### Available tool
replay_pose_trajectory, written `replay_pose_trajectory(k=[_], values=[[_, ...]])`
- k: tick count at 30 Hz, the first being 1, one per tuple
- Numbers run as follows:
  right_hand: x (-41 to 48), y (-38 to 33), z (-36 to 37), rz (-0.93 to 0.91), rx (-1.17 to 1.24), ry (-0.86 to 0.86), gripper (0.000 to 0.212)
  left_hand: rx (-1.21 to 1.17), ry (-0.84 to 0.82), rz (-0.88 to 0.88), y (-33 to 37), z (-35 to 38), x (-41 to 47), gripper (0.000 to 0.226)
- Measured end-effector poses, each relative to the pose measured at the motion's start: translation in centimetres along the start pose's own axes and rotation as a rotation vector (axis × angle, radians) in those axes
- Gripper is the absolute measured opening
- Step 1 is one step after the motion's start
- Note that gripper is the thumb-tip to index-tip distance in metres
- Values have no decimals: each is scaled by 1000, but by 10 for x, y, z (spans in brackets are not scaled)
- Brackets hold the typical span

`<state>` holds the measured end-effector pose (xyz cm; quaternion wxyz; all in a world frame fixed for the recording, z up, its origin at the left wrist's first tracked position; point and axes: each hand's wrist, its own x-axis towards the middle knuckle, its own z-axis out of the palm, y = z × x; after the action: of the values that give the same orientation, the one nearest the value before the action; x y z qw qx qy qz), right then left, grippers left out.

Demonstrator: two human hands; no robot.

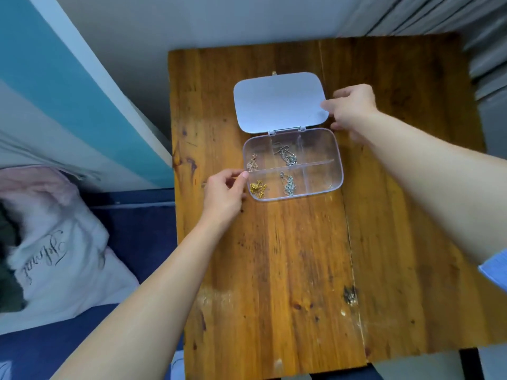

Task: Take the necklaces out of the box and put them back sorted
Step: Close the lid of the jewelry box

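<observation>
Worn wooden table beside a bed with a pale pillow; teal and white wall behind.

The clear plastic box sits at mid-table with its long axis left to right. Its lid is flipped fully back, lying flat on the far side of the hinge.

All necklaces are in the box, none out yet:
- rose-gold necklace, far-left compartment
- upper silver necklace, far-middle compartment
- gold necklace, near-left
- lower silver necklace, just right of the gold one; cannot tell if a divider stands between them

The two right-hand compartments look bare. Each chain is a small bunched heap, thin links, likely to snag.

The left hand is at the box's left end, fingers curled and clamped on the rim. One fingertip sits on the edge at the middle divider, and the others are by the near-left corner.

The right hand is at the lid's right edge, fingertips touching it and thumb lower, near the box's far-right corner. It is blurred, so I cannot tell if it pinches or just touches.

Key relation: the necklaces lie right of the left hand, the gold and rose-gold ones closest. They lie down-left of the right hand, across the bare compartments. The left hand is nearer, but it is steadying the box, so the free pick probably falls to the right hand
</observation>
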<state>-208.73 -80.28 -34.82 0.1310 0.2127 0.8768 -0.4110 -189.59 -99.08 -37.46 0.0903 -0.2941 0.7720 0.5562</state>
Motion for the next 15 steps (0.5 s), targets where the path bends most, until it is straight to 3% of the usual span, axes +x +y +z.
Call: replay_pose_trajectory(k=[7,12,15], values=[[0,-3,-1,-65,-55,-55,54,-14,-8,4,-3,0,1,25],[-19,11,-22,-334,-23,5,22,-10,10,-2,-6,0,2,20],[-31,28,-40,-442,-22,3,15,-31,1,-31,-4,0,4,17]])
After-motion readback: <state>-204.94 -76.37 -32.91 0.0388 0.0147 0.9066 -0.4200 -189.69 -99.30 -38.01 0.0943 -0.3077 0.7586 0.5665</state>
